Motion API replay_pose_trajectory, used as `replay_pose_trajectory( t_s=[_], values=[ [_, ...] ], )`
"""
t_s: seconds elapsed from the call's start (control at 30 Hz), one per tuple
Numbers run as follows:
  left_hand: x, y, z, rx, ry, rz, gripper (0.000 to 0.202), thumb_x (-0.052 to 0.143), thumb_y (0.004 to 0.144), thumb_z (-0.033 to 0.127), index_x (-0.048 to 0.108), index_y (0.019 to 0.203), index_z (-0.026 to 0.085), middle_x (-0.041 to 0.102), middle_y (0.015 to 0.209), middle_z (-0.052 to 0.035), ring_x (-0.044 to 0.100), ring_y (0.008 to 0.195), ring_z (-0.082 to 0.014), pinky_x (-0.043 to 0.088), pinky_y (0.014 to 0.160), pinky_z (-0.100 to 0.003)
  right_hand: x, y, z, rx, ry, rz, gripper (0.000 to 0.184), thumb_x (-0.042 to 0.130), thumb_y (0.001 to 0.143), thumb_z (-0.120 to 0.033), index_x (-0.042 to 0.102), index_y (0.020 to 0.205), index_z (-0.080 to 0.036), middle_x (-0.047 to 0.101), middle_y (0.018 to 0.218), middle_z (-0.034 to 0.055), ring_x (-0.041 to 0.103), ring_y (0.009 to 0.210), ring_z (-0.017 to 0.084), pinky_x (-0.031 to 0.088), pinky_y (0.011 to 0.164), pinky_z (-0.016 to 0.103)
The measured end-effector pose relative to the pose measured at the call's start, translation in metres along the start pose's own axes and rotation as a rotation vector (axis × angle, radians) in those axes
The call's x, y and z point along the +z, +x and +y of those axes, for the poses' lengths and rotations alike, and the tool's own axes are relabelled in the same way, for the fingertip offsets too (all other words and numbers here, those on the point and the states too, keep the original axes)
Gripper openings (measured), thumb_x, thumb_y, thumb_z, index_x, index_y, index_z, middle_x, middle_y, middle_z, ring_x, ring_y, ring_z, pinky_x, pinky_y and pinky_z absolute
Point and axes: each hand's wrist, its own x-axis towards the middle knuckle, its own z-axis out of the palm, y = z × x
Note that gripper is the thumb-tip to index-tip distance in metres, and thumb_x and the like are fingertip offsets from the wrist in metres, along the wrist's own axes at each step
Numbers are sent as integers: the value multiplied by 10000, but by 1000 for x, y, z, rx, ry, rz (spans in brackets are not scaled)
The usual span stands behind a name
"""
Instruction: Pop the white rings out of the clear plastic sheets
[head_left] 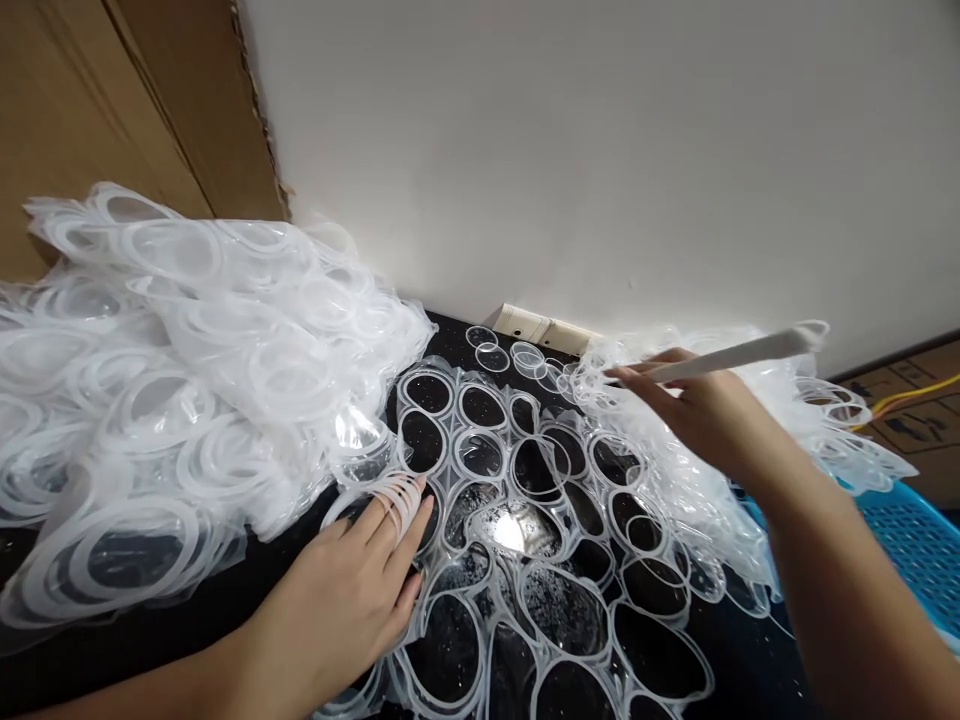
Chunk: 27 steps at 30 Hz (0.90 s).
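Observation:
My left hand (360,570) rests at the left side of a flat sheet of joined translucent rings (529,560). Several loose translucent rings (375,490) are looped over its fingers, which press down on the sheet's left part. My right hand (690,400) grips a long, whitish stick-like tool (739,355) whose exact kind I cannot make out. That tool's wide end points up to the right, while its thin end meets small loose rings (592,385) beyond the sheet.
A large heap of translucent ring sheets (202,330) lies at left against a cardboard box (112,110). Another ring pile (682,490) sits at right, by a blue plastic basket (904,550). A beige socket strip (544,328) lies along the wall on the black surface (750,665).

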Motion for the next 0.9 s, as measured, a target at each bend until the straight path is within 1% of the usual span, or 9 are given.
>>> replay_pose_trajectory(
  t_s=[0.03,0.07,0.13,0.2,0.3,0.47,0.63,0.77,0.9],
  values=[
    [-1,0,0,4,4,-5,461,284,887,342,426,1278,146,430,1321,-121,449,1175,-259,476,772,-345,6,-2,-17,-66,186,-32,361,459,829,-465,661,846,-165,619,812,104,568,667,187,465,560,339],
    [-1,0,0,4,8,-3,460,282,886,340,430,1276,145,429,1321,-118,446,1177,-260,479,764,-341,13,-4,-35,-158,363,-140,361,418,854,-459,650,910,-187,622,870,86,578,733,176,486,604,322],
    [-1,0,0,7,16,9,465,268,887,340,436,1271,137,432,1315,-119,449,1174,-267,488,737,-334,30,-4,-65,-312,621,-420,303,450,855,-422,636,948,-203,629,909,55,585,790,148,507,671,288],
    [-1,0,0,8,18,14,471,251,889,333,434,1271,126,453,1296,-133,471,1151,-273,494,709,-335,47,-3,-85,-410,754,-599,244,472,862,-345,628,972,-191,626,963,47,586,856,132,506,742,263],
    [-1,0,-1,6,10,5,477,239,890,331,419,1280,122,471,1280,-148,490,1129,-276,490,708,-344,66,2,-95,-485,783,-702,203,496,856,-276,628,963,-165,630,969,47,588,886,128,496,789,261],
    [0,1,-2,6,9,11,477,239,889,336,406,1291,141,481,1279,-145,487,1126,-271,464,751,-353,76,7,-92,-535,760,-715,224,480,864,-288,621,968,-147,629,956,52,588,876,128,493,799,275],
    [1,2,-2,9,35,109,480,218,890,329,495,1227,130,543,1215,-143,532,1074,-254,469,673,-309,74,5,-93,-596,695,-671,214,470,871,-264,616,983,-156,622,950,48,579,873,121,489,804,262],
    [0,3,-1,1,29,91,485,206,889,318,501,1222,126,570,1179,-155,546,1049,-260,472,661,-322,78,1,-93,-752,597,-563,241,431,890,-232,618,1008,-134,597,964,65,566,866,106,486,803,237],
    [0,3,-1,-7,16,48,480,243,878,320,493,1227,107,544,1207,-177,508,1090,-283,460,745,-367,89,-8,-94,-977,403,-370,281,406,900,-237,580,1077,-106,585,1070,116,544,972,161,476,862,335]
  ],
)
